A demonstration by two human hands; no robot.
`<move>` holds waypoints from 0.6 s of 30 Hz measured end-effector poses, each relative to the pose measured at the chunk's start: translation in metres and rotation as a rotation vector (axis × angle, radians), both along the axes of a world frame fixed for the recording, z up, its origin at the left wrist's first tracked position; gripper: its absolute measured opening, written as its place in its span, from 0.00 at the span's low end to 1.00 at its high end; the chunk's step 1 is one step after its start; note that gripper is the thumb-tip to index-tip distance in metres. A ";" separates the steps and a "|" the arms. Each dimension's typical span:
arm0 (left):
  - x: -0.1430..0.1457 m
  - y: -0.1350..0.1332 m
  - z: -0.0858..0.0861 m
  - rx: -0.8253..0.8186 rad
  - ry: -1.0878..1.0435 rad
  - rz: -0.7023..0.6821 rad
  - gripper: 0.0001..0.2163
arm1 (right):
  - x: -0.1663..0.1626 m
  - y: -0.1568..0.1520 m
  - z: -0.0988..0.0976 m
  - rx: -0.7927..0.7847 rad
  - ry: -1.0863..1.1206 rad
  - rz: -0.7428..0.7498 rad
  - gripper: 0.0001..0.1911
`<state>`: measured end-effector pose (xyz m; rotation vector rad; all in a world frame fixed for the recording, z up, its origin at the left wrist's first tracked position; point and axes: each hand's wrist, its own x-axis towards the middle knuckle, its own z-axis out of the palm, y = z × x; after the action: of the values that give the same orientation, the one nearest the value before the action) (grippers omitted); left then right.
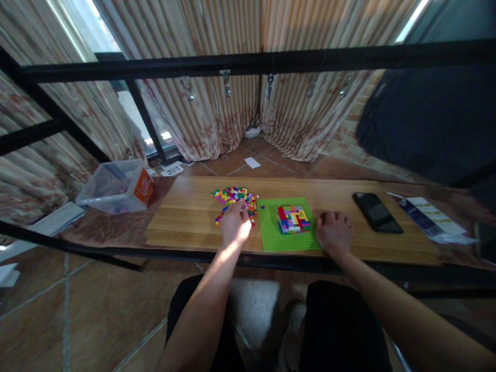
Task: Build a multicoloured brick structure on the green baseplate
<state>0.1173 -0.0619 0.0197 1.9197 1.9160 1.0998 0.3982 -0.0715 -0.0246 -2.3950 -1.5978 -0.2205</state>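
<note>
My left hand is at the near side of a loose pile of small colourful toy bricks, its fingers bent together among them. What the fingertips pinch, if anything, is too small to make out. A green baseplate lies to the right of the pile. On it stands a low, roughly square block built of multicoloured bricks. One dark loose brick sits near the plate's left edge. My right hand rests at the plate's right edge, fingers loosely spread on the wood, holding nothing visible.
The bricks lie on a wooden board. A black phone is to the right, beside printed papers. Left of the board stands a clear plastic box with an orange label. A black metal bar crosses beyond the board, before curtains.
</note>
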 end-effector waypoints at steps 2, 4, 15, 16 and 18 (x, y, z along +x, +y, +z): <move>-0.025 0.011 0.007 -0.118 0.065 0.147 0.14 | 0.000 0.000 0.000 -0.003 0.003 0.001 0.21; -0.045 0.018 0.009 -0.256 0.145 0.227 0.14 | 0.000 0.000 0.001 -0.006 0.007 0.006 0.20; -0.055 0.029 0.005 -0.400 0.330 0.211 0.13 | -0.002 0.000 0.003 -0.001 0.020 -0.001 0.20; -0.054 0.030 0.004 -0.399 0.336 0.215 0.13 | -0.002 0.000 0.003 -0.001 0.018 -0.002 0.20; -0.053 0.032 0.004 -0.395 0.341 0.214 0.13 | -0.002 0.000 0.003 -0.004 0.015 -0.006 0.19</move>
<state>0.0642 -0.0302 0.0236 1.7925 2.3454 0.3997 0.3965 -0.0713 -0.0221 -2.3994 -1.5857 -0.2000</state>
